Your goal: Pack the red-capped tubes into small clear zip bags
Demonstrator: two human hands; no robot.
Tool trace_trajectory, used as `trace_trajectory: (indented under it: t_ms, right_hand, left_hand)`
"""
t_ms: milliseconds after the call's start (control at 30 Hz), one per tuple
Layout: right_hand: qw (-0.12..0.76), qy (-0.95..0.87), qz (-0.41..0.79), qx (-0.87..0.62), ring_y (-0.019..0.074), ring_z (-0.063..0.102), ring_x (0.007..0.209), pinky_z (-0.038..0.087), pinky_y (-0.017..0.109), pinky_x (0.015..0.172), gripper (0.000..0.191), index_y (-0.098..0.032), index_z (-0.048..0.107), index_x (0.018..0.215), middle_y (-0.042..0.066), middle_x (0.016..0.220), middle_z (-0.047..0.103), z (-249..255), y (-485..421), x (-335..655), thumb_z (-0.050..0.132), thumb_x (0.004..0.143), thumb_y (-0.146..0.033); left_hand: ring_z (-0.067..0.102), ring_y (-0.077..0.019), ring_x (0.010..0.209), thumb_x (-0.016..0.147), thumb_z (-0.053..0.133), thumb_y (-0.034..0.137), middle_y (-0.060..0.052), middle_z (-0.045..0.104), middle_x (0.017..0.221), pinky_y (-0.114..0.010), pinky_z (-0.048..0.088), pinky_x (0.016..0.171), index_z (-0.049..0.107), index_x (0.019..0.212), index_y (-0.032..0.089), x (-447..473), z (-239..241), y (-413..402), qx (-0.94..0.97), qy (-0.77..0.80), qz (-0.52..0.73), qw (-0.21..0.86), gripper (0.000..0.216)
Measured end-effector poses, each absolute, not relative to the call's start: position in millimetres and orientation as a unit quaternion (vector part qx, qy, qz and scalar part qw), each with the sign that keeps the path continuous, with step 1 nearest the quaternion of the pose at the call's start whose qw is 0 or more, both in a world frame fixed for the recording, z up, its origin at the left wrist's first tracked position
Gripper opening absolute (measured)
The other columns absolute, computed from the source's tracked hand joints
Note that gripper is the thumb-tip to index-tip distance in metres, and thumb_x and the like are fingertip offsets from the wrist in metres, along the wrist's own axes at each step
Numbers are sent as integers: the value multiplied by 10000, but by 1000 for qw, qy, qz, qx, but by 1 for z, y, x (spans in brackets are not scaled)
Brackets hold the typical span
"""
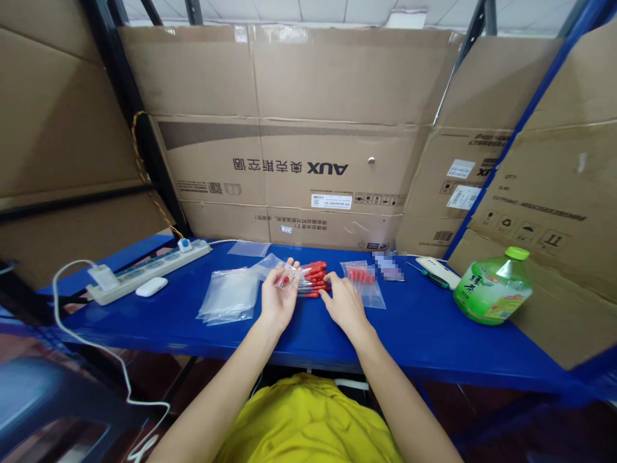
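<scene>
My left hand (278,299) is turned palm up, its fingers curled round a clear plastic bag (270,265). Something red shows through the plastic at the palm; its full shape is hidden. Between my hands lies a pile of red-capped pens (313,278) with clear barrels. At the right end of the pile is my right hand (343,301), thumb and forefinger apart at the pen ends; whether it touches a pen is hard to see. A stack of clear plastic bags (230,296) lies left of my left hand. Beyond my right hand is a bag with red-ended pens (364,280).
A white power strip (149,273) and a white mouse-like object (151,287) are on the left of the blue table (299,337). A green bottle (494,289) stands at the right, near a green-and-white tool (436,273). Cardboard (289,141) walls the back.
</scene>
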State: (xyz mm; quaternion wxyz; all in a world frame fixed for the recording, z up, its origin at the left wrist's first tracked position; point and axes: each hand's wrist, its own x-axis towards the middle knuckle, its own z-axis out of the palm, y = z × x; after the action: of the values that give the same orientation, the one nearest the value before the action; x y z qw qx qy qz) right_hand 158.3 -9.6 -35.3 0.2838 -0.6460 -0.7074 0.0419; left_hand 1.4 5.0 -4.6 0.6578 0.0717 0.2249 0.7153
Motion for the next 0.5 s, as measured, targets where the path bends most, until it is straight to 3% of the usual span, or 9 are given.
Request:
trace_trajectory:
  t_ms: [200,333,500]
  right_hand:
    - [332,-731,33,-595,288,650,1155,521,373,918,491,-233,531,1472,118,1254,732,-30,-11,157,638,994,-215]
    - [332,-754,20,-566,291,628,1150,514,386,951,386,-246,659,1343,80,1260,752,-30,-11,157,618,973,-145]
    - [339,-743,10,-577,277,643,1099,516,363,881,276,-237,728,1184,64,1148,780,-27,-12,156,605,973,-109]
  left_hand:
    - [767,-236,1063,821,597,30,-127,744,1194,-346,631,901,540,1145,212,2,-2,2,83,202,714,665,376]
    - [764,-243,1073,820,614,59,-132,748,1175,-364,625,939,569,1120,202,1,-2,2,83,188,716,667,336]
    - [765,-234,1062,814,610,49,-118,750,1143,-358,625,945,575,1170,196,0,-3,3,75,191,724,658,388]
